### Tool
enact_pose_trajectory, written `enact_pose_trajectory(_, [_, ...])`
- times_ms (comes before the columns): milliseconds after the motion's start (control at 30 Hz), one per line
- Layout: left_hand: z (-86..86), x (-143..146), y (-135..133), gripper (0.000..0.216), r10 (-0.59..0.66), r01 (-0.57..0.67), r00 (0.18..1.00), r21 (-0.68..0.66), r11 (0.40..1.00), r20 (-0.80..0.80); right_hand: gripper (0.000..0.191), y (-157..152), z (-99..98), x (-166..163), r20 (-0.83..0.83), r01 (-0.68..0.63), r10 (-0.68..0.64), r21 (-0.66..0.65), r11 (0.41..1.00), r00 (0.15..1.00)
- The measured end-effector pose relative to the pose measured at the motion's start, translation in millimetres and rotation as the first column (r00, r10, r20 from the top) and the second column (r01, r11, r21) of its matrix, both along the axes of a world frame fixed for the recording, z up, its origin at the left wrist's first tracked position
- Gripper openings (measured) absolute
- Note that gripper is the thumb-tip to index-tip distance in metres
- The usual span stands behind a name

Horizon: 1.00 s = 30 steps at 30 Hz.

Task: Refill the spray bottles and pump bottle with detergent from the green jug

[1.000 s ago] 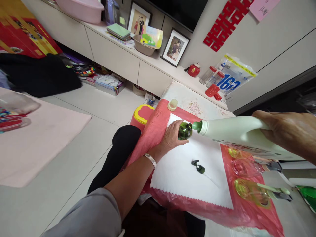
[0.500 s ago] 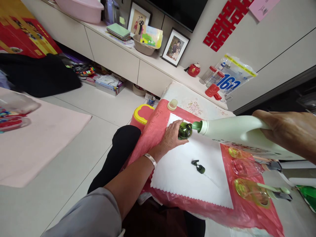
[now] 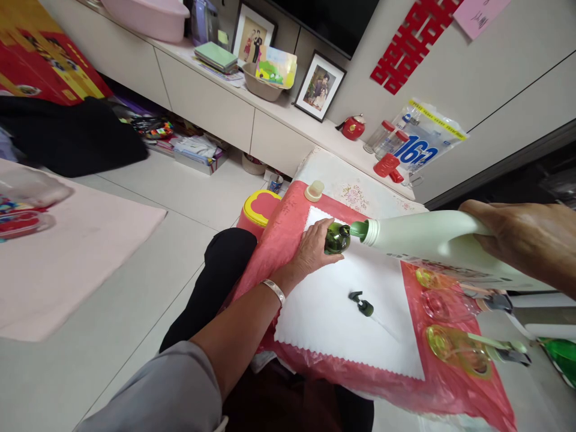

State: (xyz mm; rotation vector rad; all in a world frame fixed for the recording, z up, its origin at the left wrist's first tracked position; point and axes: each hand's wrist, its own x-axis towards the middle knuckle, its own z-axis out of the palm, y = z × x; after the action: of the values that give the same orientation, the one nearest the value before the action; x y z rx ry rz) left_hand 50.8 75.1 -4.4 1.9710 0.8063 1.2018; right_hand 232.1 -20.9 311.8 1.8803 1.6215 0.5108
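My left hand (image 3: 315, 246) is wrapped round a small dark green bottle (image 3: 337, 238) on a white sheet (image 3: 324, 306). By its handle, my right hand (image 3: 526, 237) grips a large pale green jug (image 3: 418, 234), tipped almost level. The jug's green spout (image 3: 359, 230) is right at the small bottle's mouth; whether liquid is flowing I cannot make out. A dark green pump head (image 3: 362, 304) with a clear tube lies on the sheet. Near the far corner of the red plastic cover (image 3: 292, 210) sits a pale cap (image 3: 314, 191).
Pink and yellow clear bottles with attached tops, such as the pink bottle (image 3: 445, 305) and yellow bottle (image 3: 456, 348), lie along the table's right side. A pink and yellow stool (image 3: 258, 213) stands past the table's left edge. Behind runs a low cabinet (image 3: 211, 111) with framed photos and jars.
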Motion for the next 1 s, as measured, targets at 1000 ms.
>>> enact_pose_trajectory(1000, [-2.4,1,1,0.099,0.004,-0.004,1.000,0.001,1.000,0.008,0.006,0,-0.8,-6,0.032,0.083,-0.081,-0.062,0.995,0.996])
